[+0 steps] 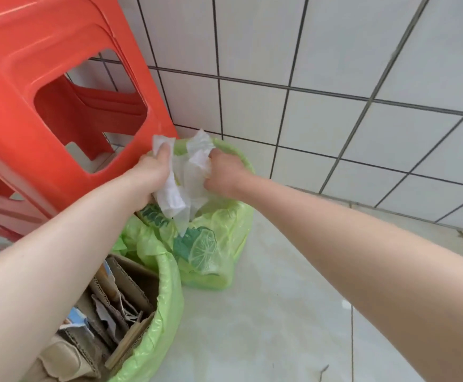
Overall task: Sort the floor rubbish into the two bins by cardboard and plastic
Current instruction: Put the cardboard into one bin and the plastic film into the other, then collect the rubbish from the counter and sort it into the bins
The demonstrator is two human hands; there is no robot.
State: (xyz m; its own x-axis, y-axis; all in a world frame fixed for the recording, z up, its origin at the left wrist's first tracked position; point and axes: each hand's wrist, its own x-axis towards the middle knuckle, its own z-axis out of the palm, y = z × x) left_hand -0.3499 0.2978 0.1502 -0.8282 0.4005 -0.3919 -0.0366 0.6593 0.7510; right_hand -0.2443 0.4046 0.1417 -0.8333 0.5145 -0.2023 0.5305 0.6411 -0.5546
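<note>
Both hands grip a crumpled white plastic bag (183, 175) directly above the far bin (225, 216): the left hand (153, 175) is curled round its left side, the right hand (223, 175) bunches its right side. The far bin, lined with a green bag, stands on a pale, glossy floor (266, 312) close to a wall of white tiles (335, 64) with dark joints. The near bin (167, 299), also green-lined, touches it and holds torn cardboard (114, 299). Stacked red plastic stools (45, 92) stand to the left, against the wall.
</note>
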